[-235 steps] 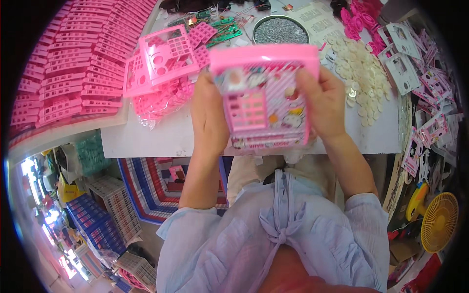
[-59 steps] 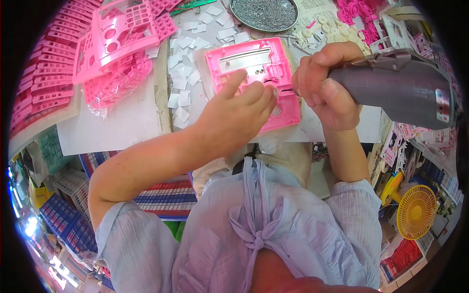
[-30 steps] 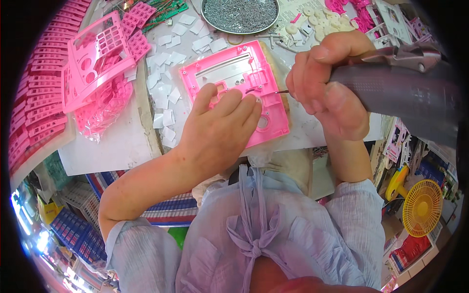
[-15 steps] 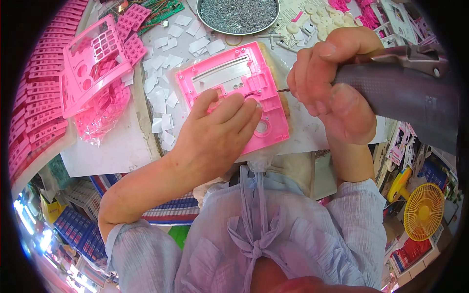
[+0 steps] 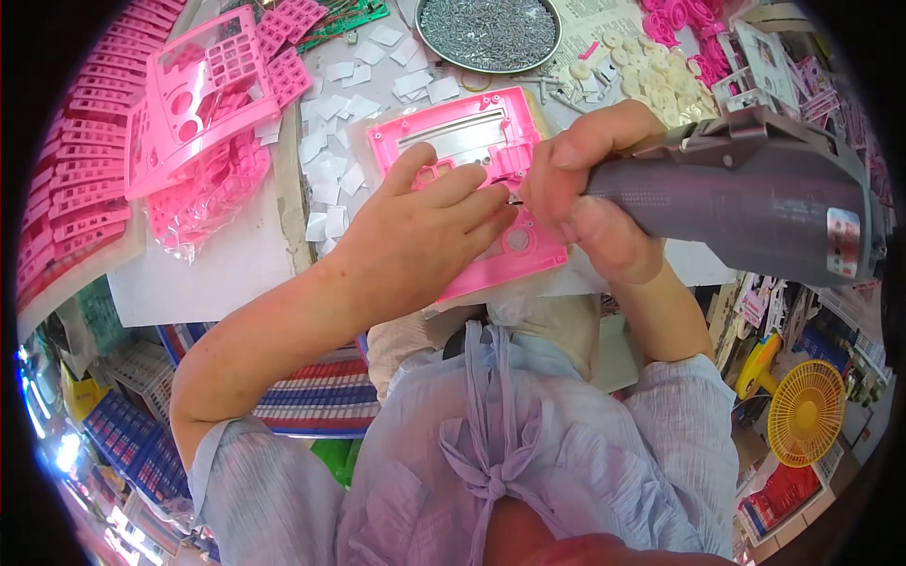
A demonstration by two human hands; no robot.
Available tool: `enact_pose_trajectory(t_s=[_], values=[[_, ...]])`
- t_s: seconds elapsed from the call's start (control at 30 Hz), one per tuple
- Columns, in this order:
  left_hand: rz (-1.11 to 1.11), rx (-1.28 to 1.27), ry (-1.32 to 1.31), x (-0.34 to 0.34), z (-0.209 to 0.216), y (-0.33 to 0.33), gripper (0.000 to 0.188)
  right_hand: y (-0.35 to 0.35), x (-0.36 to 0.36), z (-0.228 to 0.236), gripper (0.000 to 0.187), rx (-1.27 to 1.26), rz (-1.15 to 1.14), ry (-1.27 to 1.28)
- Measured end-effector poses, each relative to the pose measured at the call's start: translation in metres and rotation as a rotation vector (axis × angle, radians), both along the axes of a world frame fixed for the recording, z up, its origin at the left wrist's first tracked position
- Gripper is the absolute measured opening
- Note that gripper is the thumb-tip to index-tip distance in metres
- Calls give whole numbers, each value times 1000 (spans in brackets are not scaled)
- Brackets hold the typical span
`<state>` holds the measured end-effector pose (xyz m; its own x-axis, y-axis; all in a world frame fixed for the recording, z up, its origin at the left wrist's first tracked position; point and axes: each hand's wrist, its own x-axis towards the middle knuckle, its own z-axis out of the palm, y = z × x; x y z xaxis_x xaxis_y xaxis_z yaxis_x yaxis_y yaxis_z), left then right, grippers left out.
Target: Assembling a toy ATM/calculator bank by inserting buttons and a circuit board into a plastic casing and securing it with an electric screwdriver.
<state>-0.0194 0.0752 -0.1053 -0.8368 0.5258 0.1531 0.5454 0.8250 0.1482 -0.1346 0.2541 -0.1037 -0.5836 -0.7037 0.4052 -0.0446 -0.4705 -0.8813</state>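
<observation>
A pink plastic housing (image 5: 533, 257) lies inside-up on the table in front of me, with a silvery panel (image 5: 462, 140) set in its upper part. My left hand (image 5: 415, 236) rests over its lower left portion, fingers bent with the tips close together; what they pinch, if anything, is hidden. In my right hand (image 5: 599, 184) is a dark grey power screwdriver (image 5: 727, 193), held nearly level from the right. Its thin bit reaches the left fingertips above the housing; whether a screw sits on it is too small to tell.
A round metal tray (image 5: 489, 33) full of screws stands behind the housing. White square pieces (image 5: 326, 170) lie scattered to the left, beside bagged pink parts (image 5: 203, 198). Cream discs (image 5: 651, 75) lie at the back right. A yellow fan (image 5: 805, 412) stands low on the right.
My right hand has brought the screwdriver leftward, its bit going from the housing's right edge to my left fingertips. The left hand stays over the housing; the whole view has shifted slightly.
</observation>
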Motion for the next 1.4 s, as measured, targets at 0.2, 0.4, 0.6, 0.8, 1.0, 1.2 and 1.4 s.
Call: enact_pose_trajectory(t_s=[0.2, 0.4, 0.6, 0.8, 1.0, 1.2, 1.4], values=[[11, 15, -35, 4, -2, 5, 36, 6, 0, 2, 34, 69, -29, -77], [72, 87, 0, 5, -6, 7, 34, 6, 2, 7, 33, 91, -35, -144], [54, 75, -37, 5, -5, 6, 31, 2, 3, -7, 24, 132, 6, 134], [14, 52, -21, 10, -15, 5, 26, -2, 11, -18, 25, 202, -51, 307], [2, 271, -113, 3, -15, -7, 33, -9, -24, 8, 41, 37, 201, -175], [810, -74, 402, -98, 0, -143, 19, 6, -59, 73, 41, -35, -119, -124], [853, -314, -99, -114, -3, -203, 26, 27, -80, 55, 40, 104, -250, -24]])
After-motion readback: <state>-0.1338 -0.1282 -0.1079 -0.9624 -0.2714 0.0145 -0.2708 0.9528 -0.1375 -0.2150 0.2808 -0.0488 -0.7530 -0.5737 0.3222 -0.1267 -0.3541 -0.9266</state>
